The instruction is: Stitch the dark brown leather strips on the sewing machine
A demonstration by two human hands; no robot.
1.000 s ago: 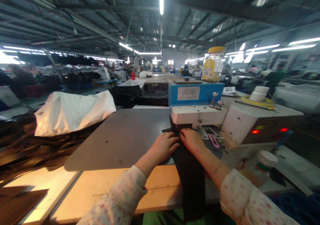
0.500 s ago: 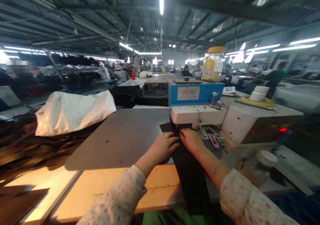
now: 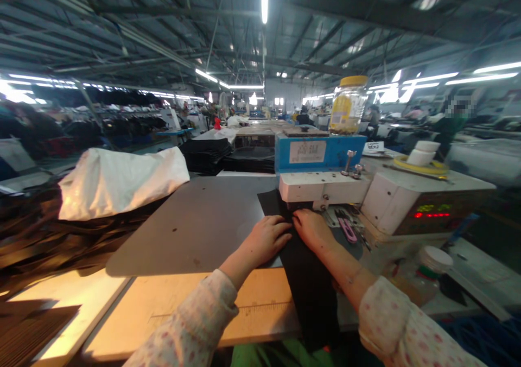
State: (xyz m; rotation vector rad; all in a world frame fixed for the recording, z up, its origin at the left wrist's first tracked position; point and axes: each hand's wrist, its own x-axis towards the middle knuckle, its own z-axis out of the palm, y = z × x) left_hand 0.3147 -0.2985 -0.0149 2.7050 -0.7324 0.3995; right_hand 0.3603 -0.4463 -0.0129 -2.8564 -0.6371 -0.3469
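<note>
A long black strip of material (image 3: 311,296) runs from under the head of a blue and white machine (image 3: 321,187) down past the table's front edge. My left hand (image 3: 271,239) lies palm down on the strip's left part, fingers stretched out towards the machine. Close beside it, my right hand (image 3: 312,230) has its fingers bent at the strip's right edge, just below the machine head; its thumb is hidden. The strip's far end shows left of the head, on the grey metal plate (image 3: 195,226). Pink-handled thread snips (image 3: 348,230) lie right of my right hand.
A control box (image 3: 427,207) with lit red and green digits stands at the right, near a lidded jar (image 3: 433,264). A yellow-lidded jar (image 3: 348,106) tops the machine. White cloth (image 3: 122,182) covers brown strips at the left. Black stacks (image 3: 205,154) lie behind the plate.
The strip has slid away from me, its far end now further past my left fingers. Both hands keep nearly the same place. More digits show on the control box.
</note>
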